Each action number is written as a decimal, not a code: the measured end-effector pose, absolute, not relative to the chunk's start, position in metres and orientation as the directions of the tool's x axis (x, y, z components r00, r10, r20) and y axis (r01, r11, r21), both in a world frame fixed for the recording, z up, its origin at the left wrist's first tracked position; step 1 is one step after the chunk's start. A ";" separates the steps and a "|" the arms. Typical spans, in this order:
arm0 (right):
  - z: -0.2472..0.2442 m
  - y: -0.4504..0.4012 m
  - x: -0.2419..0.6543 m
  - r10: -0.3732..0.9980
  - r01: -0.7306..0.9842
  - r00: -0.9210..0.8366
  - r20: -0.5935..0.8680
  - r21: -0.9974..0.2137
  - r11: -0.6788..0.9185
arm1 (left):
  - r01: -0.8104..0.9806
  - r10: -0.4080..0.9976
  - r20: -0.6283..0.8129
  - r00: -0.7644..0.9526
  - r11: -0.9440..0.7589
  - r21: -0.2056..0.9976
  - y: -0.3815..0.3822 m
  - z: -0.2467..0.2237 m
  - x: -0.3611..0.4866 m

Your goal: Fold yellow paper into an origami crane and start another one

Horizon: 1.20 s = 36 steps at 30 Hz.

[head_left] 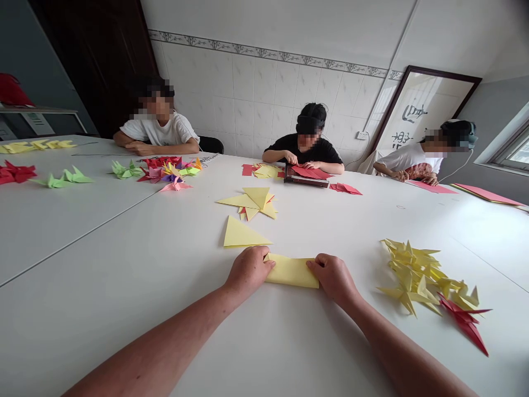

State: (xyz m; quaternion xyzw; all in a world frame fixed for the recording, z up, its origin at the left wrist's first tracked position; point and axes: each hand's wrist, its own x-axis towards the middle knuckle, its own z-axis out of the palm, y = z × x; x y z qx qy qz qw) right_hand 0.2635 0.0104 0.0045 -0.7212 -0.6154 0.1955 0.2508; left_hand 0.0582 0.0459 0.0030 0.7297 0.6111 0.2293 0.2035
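The left hand and right hand sit well apart at the two short ends of a folded yellow paper strip, which lies flat on the white worktop. Each grip is closed over its end, with the fingers curled on top. Just beyond the strip lies a yellow paper triangle, and farther on is a loose group of larger yellow folded pieces. To the right, a heap of yellow origami cranes touches a red origami crane. Across the worktop, a person in a black shirt has both hands on red paper, resting on a dark tray. Another person in a white shirt sits behind multicoloured origami cranes.
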 end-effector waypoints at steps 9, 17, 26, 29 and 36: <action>-0.001 0.012 0.267 0.988 0.750 0.156 0.012 -0.652 -0.111 | 0.795 0.987 0.077 0.143 -0.161 0.585 0.046 0.001 0.058; -0.003 0.013 0.268 0.987 0.758 0.158 0.021 -0.644 -0.107 | 0.800 0.988 0.072 0.139 -0.155 0.580 0.046 0.004 0.058; 0.004 0.010 0.262 0.988 0.831 0.151 0.036 -0.545 -0.107 | 0.810 0.981 0.099 0.168 -0.194 0.554 0.045 0.002 0.058; 0.005 0.010 0.261 0.988 0.862 0.150 0.037 -0.495 -0.112 | 0.814 0.976 0.123 0.177 -0.216 0.539 0.046 0.001 0.059; 0.005 0.010 0.262 0.989 0.882 0.139 0.039 -0.458 -0.106 | 0.825 0.980 0.105 0.168 -0.198 0.530 0.047 0.000 0.059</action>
